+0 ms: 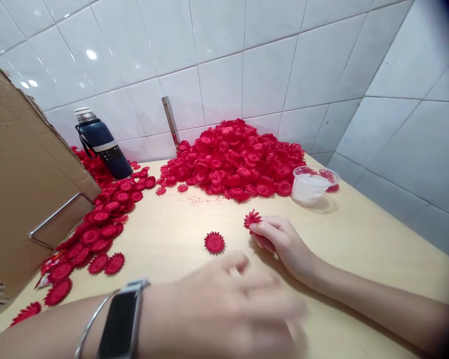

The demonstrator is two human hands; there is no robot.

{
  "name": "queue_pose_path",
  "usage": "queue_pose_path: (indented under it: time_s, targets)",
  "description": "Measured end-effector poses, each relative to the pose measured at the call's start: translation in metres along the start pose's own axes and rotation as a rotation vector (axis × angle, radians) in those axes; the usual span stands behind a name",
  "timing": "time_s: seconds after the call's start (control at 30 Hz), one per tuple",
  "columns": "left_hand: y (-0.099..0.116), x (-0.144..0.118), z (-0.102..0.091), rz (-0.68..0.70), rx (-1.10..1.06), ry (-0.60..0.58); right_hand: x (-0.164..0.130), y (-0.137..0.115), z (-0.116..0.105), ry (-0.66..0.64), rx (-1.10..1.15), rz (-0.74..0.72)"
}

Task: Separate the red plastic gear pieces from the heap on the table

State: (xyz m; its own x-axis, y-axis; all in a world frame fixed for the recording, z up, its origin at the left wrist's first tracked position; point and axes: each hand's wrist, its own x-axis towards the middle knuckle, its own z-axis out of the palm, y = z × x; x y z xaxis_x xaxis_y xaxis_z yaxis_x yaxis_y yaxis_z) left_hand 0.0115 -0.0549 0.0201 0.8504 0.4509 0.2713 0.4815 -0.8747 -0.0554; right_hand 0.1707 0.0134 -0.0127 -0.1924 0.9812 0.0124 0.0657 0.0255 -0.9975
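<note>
Between the thumb and fingers of my right hand (279,244) is a small red flower-shaped piece (252,219) with a pointed, petal-like rim. My left hand (224,309), wearing a watch (120,321) and a thin bracelet, reaches across the front of the table and is smeared by motion. Its fingertips are blurred, so whether anything is in them cannot be seen. Just beyond the left hand, a single red flower disc (214,243) lies flat on the table.
A large heap of red flower pieces (232,159) rests against the tiled wall. More discs (101,232) trail along the left, beside a cardboard box (26,164) and a dark blue bottle (107,147). A clear plastic cup (309,189) with white contents stands at the right.
</note>
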Motion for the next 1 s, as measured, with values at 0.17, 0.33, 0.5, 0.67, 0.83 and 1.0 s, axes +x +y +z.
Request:
queue_pose_path:
  time_s: [0.17, 0.33, 0.5, 0.67, 0.83, 1.0]
  targets:
    - [-0.060, 0.019, 0.005, -0.141, -0.046, 0.015, 0.003, 0.002, -0.001, -0.005, -0.016, -0.027]
    - [-0.063, 0.005, 0.026, -0.295, -0.151, 0.180, 0.004, 0.005, 0.000, -0.022, -0.033, -0.026]
    - [-0.061, 0.005, 0.024, -0.407, -0.311, 0.284, 0.001, 0.003, 0.004, -0.096, -0.123, -0.064]
    - [-0.065, 0.005, 0.020, -0.445, -0.444, 0.280, -0.001, 0.001, 0.007, -0.111, -0.323, -0.165]
    - [-0.066, 0.003, 0.024, -0.390, -0.462, 0.265, -0.003, 0.003, 0.009, -0.112, -0.519, -0.291]
    - [-0.067, 0.003, 0.028, -0.426, -0.432, 0.316, -0.006, 0.001, 0.009, -0.113, -0.527, -0.259]
